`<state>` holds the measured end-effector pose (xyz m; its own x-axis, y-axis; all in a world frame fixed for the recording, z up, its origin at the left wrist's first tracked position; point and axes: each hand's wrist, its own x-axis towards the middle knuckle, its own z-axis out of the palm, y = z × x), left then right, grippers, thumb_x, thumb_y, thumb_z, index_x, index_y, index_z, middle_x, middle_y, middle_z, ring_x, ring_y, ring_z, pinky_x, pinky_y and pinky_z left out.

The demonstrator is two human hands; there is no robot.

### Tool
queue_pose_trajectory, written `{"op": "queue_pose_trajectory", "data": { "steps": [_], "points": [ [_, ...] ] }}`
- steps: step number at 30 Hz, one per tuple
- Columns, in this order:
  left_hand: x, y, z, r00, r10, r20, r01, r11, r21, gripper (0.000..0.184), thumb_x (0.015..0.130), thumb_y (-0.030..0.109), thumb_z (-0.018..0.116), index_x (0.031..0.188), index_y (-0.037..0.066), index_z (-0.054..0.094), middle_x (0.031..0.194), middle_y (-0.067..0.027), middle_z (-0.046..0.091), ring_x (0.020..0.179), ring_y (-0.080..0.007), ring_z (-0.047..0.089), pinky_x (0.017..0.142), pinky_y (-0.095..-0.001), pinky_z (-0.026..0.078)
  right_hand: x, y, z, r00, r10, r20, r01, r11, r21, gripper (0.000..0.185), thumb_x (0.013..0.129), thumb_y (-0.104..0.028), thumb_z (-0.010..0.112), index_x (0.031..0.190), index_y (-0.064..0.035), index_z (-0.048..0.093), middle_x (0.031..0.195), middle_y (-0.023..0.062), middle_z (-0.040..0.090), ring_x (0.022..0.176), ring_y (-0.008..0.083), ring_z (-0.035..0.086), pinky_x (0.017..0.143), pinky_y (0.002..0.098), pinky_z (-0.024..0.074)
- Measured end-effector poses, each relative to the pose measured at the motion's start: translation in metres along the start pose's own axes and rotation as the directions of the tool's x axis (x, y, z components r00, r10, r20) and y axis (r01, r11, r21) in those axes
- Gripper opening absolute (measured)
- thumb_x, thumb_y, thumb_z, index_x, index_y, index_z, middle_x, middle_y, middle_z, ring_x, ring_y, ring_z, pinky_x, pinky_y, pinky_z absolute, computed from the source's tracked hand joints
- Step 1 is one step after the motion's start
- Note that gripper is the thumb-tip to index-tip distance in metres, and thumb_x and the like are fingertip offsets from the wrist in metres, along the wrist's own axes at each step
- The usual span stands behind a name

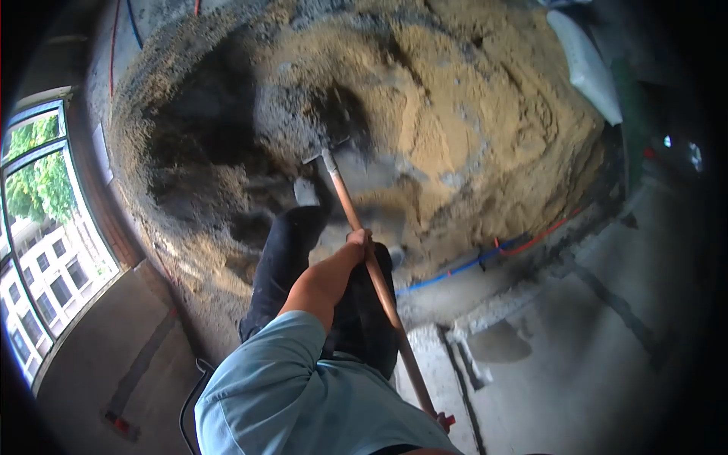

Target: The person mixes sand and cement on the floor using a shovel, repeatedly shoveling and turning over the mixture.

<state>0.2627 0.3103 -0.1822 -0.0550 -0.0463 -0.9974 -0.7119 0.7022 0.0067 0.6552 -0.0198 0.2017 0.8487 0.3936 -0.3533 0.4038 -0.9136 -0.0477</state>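
Observation:
A shovel [346,199] with a long wooden shaft runs from the lower right up into the mound. Its metal head is mostly buried in grey mix at the middle of the sand pile [447,114]. Around the middle of the shaft, my left hand [359,239] is closed. My right hand [442,418] shows only in part at the shaft's lower end and appears wrapped round it. Beside that hand is a small red thing I cannot make out. Yellow sand and darker grey material lie mixed around the shovel head.
My legs in dark trousers [284,250] stand at the pile's near edge. Blue and red pipes [470,265] run along the floor at the right. A white sack [588,68] lies at the upper right, and a window [45,220] is on the left.

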Motion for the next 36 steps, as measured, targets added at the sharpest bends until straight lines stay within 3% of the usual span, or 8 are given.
{"op": "queue_pose_trajectory", "data": {
  "steps": [3, 6, 8, 11, 22, 26, 30, 36],
  "points": [
    [0.020, 0.047, -0.006, 0.999, 0.023, 0.049, -0.021, 0.999, -0.040, 0.013, 0.074, 0.014, 0.054, 0.067, 0.005, 0.048, 0.057, -0.0078, 0.047, 0.044, -0.0232, 0.048, 0.042, -0.0358, 0.042, -0.011, -0.074, 0.022, 0.559, -0.777, 0.291, 0.779, 0.371, -0.505, 0.022, 0.071, -0.019, 0.057, 0.060, -0.0072, 0.043, 0.050, 0.0031, 0.044, 0.042, 0.0163, 0.041, 0.040, 0.0356, 0.0330],
    [0.014, 0.064, -0.010, 0.994, 0.078, 0.076, -0.073, 0.995, -0.073, 0.010, 0.074, 0.013, 0.054, 0.070, 0.005, 0.049, 0.058, -0.0077, 0.049, 0.049, -0.0235, 0.051, 0.045, -0.0355, 0.043, -0.017, -0.118, 0.030, 0.965, -0.206, 0.162, 0.217, 0.975, -0.052, 0.022, 0.077, -0.021, 0.055, 0.064, -0.0076, 0.044, 0.050, 0.0028, 0.048, 0.041, 0.0183, 0.046, 0.039, 0.0364, 0.0361],
    [0.001, 0.065, -0.007, 0.996, 0.077, 0.034, -0.077, 0.997, 0.014, 0.008, 0.074, 0.011, 0.054, 0.072, 0.005, 0.050, 0.060, -0.0073, 0.051, 0.050, -0.0224, 0.053, 0.046, -0.0347, 0.044, -0.010, -0.110, 0.017, 0.607, -0.726, 0.323, 0.759, 0.409, -0.506, 0.022, 0.082, -0.019, 0.050, 0.065, -0.0052, 0.044, 0.049, 0.0045, 0.048, 0.040, 0.0185, 0.048, 0.037, 0.0345, 0.0369],
    [-0.032, 0.064, -0.005, 1.000, 0.027, 0.010, -0.027, 0.999, -0.044, 0.010, 0.073, 0.013, 0.055, 0.067, 0.005, 0.052, 0.058, -0.0068, 0.051, 0.047, -0.0212, 0.051, 0.044, -0.0345, 0.044, -0.014, -0.119, -0.005, 0.931, -0.351, 0.096, 0.351, 0.936, 0.012, 0.023, 0.080, -0.019, 0.051, 0.065, -0.0037, 0.044, 0.049, 0.0051, 0.046, 0.038, 0.0186, 0.046, 0.035, 0.0331, 0.0357],
    [-0.146, 0.151, -0.060, 0.957, 0.231, 0.176, -0.127, 0.879, -0.460, 0.012, 0.073, 0.009, 0.054, 0.066, 0.008, 0.045, 0.052, -0.0054, 0.044, 0.042, -0.0202, 0.045, 0.039, -0.0334, 0.041, 0.061, -0.146, -0.001, 0.830, -0.553, -0.080, 0.557, 0.810, 0.181, 0.017, 0.077, -0.014, 0.058, 0.070, -0.0085, 0.044, 0.058, -0.0008, 0.039, 0.048, 0.0142, 0.042, 0.040, 0.0287, 0.0345],
    [-0.222, 0.257, -0.119, 0.895, 0.389, 0.216, -0.211, 0.798, -0.564, 0.007, 0.075, 0.014, 0.051, 0.078, 0.010, 0.045, 0.060, -0.0048, 0.045, 0.049, -0.0209, 0.047, 0.045, -0.0390, 0.045, 0.021, -0.218, 0.053, 0.973, -0.230, 0.024, 0.129, 0.627, 0.768, 0.016, 0.087, -0.018, 0.042, 0.072, -0.0124, 0.042, 0.057, 0.0003, 0.042, 0.044, 0.0135, 0.044, 0.036, 0.0224, 0.0362],
    [-0.247, 0.337, -0.212, 0.805, 0.570, 0.162, -0.417, 0.739, -0.529, 0.014, 0.076, 0.018, 0.054, 0.071, 0.012, 0.043, 0.058, -0.0033, 0.045, 0.046, -0.0172, 0.046, 0.042, -0.0323, 0.043, -0.083, -0.345, 0.063, 0.144, -0.941, -0.306, 0.881, -0.019, 0.472, 0.025, 0.080, -0.021, 0.058, 0.092, -0.0004, 0.052, 0.091, 0.0128, 0.053, 0.087, 0.0295, 0.052, 0.076, 0.0423, 0.0419],
    [-0.333, 0.302, -0.195, 0.731, 0.677, 0.087, -0.573, 0.678, -0.461, 0.014, 0.077, 0.016, 0.053, 0.066, 0.009, 0.046, 0.056, -0.0054, 0.047, 0.048, -0.0194, 0.049, 0.046, -0.0302, 0.045, -0.041, -0.371, 0.052, 0.164, -0.973, -0.160, 0.837, 0.051, 0.545, 0.041, 0.078, -0.023, 0.066, 0.107, 0.0006, 0.049, 0.101, 0.0144, 0.053, 0.092, 0.0316, 0.053, 0.082, 0.0402, 0.0430]
  ]
}}
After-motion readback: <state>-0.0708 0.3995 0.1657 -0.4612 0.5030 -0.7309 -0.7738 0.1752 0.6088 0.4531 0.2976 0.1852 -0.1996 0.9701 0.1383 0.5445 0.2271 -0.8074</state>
